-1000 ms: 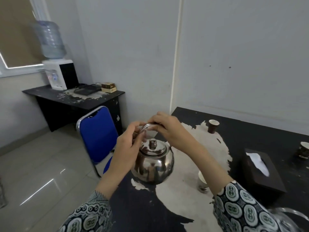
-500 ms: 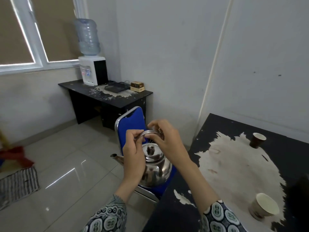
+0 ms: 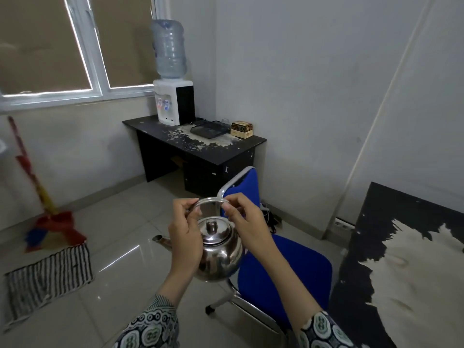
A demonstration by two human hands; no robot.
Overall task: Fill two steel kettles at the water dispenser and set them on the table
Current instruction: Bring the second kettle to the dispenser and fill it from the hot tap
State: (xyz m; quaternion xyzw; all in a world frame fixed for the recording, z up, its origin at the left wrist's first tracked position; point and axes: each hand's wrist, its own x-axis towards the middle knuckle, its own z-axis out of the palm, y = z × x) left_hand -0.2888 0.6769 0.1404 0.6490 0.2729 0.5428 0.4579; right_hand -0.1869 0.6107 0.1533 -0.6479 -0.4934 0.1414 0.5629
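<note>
A round steel kettle (image 3: 219, 249) with its lid on hangs in the air above the floor, spout pointing left. My left hand (image 3: 185, 236) pinches the left end of its arched wire handle, and my right hand (image 3: 244, 222) pinches the right end. The water dispenser (image 3: 173, 101), white with a clear blue bottle on top, stands on the left end of a black desk (image 3: 200, 151) in the far corner under the window. The worn black table (image 3: 401, 259) with peeled pale patches fills the right edge of the view. No second kettle is in view.
A blue chair (image 3: 276, 259) stands just right of the kettle, between me and the table. A broom (image 3: 42, 197) leans on the left wall above a striped mat (image 3: 47, 275). A small box (image 3: 241, 129) and a dark tray (image 3: 209, 128) lie on the desk.
My view has swung left, away from the table and toward the dispenser corner. The kettle, held by both hands, has left the table top and now hangs over the floor beside the chair.
</note>
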